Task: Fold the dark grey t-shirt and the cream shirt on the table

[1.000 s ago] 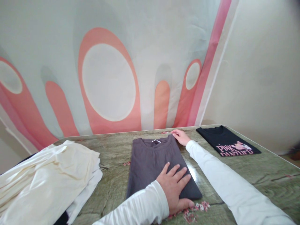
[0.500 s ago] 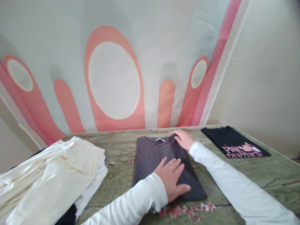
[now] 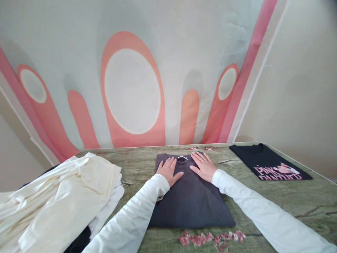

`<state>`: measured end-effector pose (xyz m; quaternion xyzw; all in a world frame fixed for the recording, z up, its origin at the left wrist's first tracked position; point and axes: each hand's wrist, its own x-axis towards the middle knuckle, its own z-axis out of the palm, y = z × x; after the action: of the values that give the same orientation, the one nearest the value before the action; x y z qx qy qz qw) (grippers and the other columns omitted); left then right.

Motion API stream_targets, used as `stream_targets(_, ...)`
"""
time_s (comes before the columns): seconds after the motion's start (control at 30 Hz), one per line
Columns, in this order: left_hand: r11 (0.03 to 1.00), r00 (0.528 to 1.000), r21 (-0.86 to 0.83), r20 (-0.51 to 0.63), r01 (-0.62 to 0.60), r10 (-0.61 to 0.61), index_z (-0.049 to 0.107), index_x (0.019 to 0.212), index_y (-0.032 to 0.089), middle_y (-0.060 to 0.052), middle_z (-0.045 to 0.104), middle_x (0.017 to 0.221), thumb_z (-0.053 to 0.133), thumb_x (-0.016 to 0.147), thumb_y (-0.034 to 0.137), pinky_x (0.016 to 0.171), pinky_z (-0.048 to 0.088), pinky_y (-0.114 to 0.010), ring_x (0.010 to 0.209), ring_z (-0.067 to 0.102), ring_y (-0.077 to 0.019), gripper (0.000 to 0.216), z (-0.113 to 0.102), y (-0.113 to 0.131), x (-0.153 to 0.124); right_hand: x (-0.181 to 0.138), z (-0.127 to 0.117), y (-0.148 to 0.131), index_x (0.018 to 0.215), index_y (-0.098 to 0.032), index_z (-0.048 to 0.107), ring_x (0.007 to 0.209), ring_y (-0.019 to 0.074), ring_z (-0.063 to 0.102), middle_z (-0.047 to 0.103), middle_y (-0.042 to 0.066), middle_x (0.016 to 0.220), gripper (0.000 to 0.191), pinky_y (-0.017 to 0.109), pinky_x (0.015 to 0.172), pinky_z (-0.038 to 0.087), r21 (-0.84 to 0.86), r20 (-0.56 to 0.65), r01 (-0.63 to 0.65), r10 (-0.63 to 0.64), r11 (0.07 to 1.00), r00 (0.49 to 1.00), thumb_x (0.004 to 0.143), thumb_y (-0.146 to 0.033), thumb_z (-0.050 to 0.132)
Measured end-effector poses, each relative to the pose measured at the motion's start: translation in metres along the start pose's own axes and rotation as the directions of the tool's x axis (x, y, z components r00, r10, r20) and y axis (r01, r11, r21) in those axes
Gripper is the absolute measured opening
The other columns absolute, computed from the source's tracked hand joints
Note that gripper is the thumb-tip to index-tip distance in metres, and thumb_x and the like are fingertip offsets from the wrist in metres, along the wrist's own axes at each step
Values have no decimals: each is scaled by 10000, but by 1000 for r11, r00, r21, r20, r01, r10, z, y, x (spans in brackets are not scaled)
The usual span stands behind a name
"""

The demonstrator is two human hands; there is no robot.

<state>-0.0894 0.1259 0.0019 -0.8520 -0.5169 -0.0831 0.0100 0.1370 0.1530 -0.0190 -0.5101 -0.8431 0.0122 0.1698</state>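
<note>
A folded dark grey t-shirt (image 3: pixel 192 200) lies flat in the middle of the green wood-patterned table (image 3: pixel 284 200), collar at the far end. My left hand (image 3: pixel 168 170) rests flat on its upper left part, fingers spread and open. My right hand (image 3: pixel 203 166) lies flat on the upper right part near the collar, fingers stretched out. Both arms wear white long sleeves. Neither hand grips anything.
A heap of cream and white garments (image 3: pixel 60 196) covers the table's left side, with something dark underneath. A folded black t-shirt with pink print (image 3: pixel 271 167) lies at the far right. A pink and grey patterned cloth (image 3: pixel 131 88) hangs behind the table.
My left hand has slid from the shirt's near right edge up to the collar end. My right hand has moved from the shirt's far right corner onto its top.
</note>
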Motion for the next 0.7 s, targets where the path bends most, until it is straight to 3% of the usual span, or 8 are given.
stream_targets(0.13, 1000, 994, -12, -111, -25, 23, 263, 1332, 152, -86, 306, 1380, 285, 867, 464, 1019, 221, -416, 1279, 216, -216, 561, -4, 2, 15, 5, -3, -16, 1342, -164, 303, 1295, 232, 177, 293, 87, 1391, 629, 453, 1050, 91, 27, 19, 99, -99, 995, 995, 848, -547, 234)
stream_targets(0.23, 998, 991, 1, -113, -70, 70, 407, 1239, 222, -35, 359, 1352, 282, 880, 430, 1018, 213, -438, 1277, 216, -216, 434, 1, 0, 18, 4, -1, -20, 1316, -194, 352, 1291, 221, 194, 328, 65, 1376, 577, 458, 1048, 90, 51, 52, 146, -149, 988, 987, 857, -526, 240)
stream_targets(0.37, 998, 991, 36, -125, -42, 46, 531, 1092, 249, -28, 420, 1305, 289, 881, 432, 1022, 182, -464, 1271, 223, -230, 369, 3, -3, 14, 2, -1, -17, 1261, -227, 428, 1277, 216, 232, 378, 51, 1349, 505, 464, 1043, 99, 72, 43, 157, -161, 985, 986, 863, -496, 273)
stream_targets(0.53, 997, 987, 35, -141, -75, 79, 407, 1245, 227, -31, 334, 1371, 292, 884, 397, 1026, 197, -429, 1288, 188, -215, 416, -2, 0, 14, 2, -4, -18, 1267, -222, 422, 1282, 222, 219, 363, 57, 1357, 514, 461, 1044, 106, 62, 5, 167, -167, 984, 986, 856, -501, 290)
stream_targets(0.7, 984, 983, 28, -47, -178, 179, 346, 1301, 260, 20, 339, 1372, 181, 897, 443, 1028, 186, -442, 1297, 167, -209, 474, 3, 1, 14, 2, -4, -19, 1312, -228, 362, 1286, 225, 207, 341, 42, 1370, 545, 453, 1051, 89, 48, 28, 206, -208, 977, 978, 858, -515, 266)
